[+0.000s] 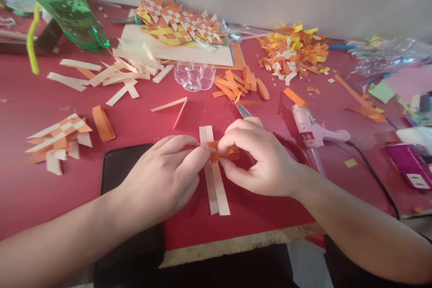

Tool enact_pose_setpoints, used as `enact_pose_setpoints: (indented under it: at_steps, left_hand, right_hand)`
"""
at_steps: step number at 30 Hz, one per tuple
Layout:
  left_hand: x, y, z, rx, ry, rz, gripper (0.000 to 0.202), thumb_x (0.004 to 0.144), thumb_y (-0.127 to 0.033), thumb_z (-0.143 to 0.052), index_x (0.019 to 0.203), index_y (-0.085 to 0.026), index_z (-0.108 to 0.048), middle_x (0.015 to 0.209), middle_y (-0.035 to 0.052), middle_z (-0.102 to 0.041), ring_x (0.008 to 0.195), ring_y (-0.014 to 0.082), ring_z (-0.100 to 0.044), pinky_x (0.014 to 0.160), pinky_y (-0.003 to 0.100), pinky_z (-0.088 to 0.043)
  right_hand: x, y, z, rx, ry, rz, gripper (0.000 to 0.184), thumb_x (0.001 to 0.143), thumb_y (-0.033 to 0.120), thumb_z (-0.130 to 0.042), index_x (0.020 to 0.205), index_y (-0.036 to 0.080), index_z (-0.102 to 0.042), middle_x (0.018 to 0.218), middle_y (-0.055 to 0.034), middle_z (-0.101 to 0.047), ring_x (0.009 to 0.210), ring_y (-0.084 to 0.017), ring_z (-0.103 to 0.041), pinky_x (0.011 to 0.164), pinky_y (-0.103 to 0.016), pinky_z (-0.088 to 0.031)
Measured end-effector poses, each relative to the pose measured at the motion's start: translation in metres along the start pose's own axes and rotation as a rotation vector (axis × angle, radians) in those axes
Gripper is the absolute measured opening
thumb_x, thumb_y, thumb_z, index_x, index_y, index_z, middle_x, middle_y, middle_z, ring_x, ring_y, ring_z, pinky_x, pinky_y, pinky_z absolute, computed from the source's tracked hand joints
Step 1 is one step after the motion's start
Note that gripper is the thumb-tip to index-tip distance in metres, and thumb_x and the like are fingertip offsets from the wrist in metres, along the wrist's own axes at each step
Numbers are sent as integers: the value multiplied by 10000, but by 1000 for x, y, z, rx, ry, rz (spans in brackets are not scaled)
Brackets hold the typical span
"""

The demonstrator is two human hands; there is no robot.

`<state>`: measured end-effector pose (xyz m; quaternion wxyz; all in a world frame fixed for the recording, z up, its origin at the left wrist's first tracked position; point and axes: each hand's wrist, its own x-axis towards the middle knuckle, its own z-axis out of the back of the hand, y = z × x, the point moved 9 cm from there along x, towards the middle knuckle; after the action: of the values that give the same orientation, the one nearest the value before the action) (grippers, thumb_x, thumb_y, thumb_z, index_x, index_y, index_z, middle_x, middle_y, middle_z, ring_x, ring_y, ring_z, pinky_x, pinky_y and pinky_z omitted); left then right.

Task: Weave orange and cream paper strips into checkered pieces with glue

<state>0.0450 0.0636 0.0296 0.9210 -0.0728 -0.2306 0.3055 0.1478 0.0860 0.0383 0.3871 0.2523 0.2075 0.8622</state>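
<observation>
Two cream paper strips [218, 189] lie side by side on the red table, running toward its front edge. Across them sits an orange paper strip [232, 152]. My left hand [168, 171] pinches the orange strip at its left end, fingertips over the cream strips. From the other side my right hand [259, 157] grips the same orange strip between thumb and forefinger. The fingers hide part of where the strips cross. Scissors [245, 111], partly covered, lie under and behind my right hand.
A pink glue gun [313, 128] with a cord lies at right. Behind are loose cream strips [118, 69], orange strips [239, 83], a clear compartment tray [195, 75], woven paper fish [182, 20] and a green bottle [67, 9]. A black phone-like slab [124, 162] is under my left arm.
</observation>
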Motion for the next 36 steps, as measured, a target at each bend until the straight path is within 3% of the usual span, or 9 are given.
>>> enact_pose_setpoints:
  at_steps: [3,7,14,21,27,36]
  left_hand:
    - [-1,-2,0,-35,5,-37,214,895,-48,-483,985,-93,-671,948,136,-744,902,297,-662,738,449,-601]
    - [-2,-1,1,-75,-8,-37,230,900,-36,-476,920,-83,-700,971,135,-754,915,282,-642,771,424,-597]
    - [-4,0,-1,-98,-14,-36,253,884,-21,-487,917,-104,-723,921,102,-758,974,288,-604,814,431,-580]
    - [-5,0,-2,-92,-15,-52,255,894,-26,-507,1045,-89,-703,1009,90,-762,995,289,-590,829,448,-567]
    - [-5,0,-1,-68,-11,-55,274,885,-16,-504,1033,-126,-707,1068,70,-761,963,252,-620,839,402,-560]
    - [-3,-6,2,-46,-24,-113,264,916,-51,-486,1006,-101,-730,1047,74,-768,945,237,-670,863,388,-554]
  right_hand:
    - [1,2,0,14,12,29,93,778,108,-590,735,186,-562,638,51,-547,672,-109,-530,773,-332,-351]
    - [1,-2,2,-29,15,12,198,838,190,-618,648,178,-563,587,45,-564,618,-101,-540,770,-332,-363]
    - [0,-14,-9,-124,142,-71,210,836,237,-682,657,185,-585,605,44,-597,665,-115,-537,807,-329,-341]
    - [-1,-15,-12,-141,156,-82,205,841,206,-640,656,181,-555,599,45,-562,666,-114,-508,801,-324,-333]
    - [-2,-14,-11,-147,166,-79,185,820,159,-570,658,183,-486,612,42,-525,657,-118,-469,774,-329,-321]
    - [-6,-16,-11,-152,175,-117,102,808,98,-524,833,189,-484,723,31,-560,664,-117,-482,796,-320,-347]
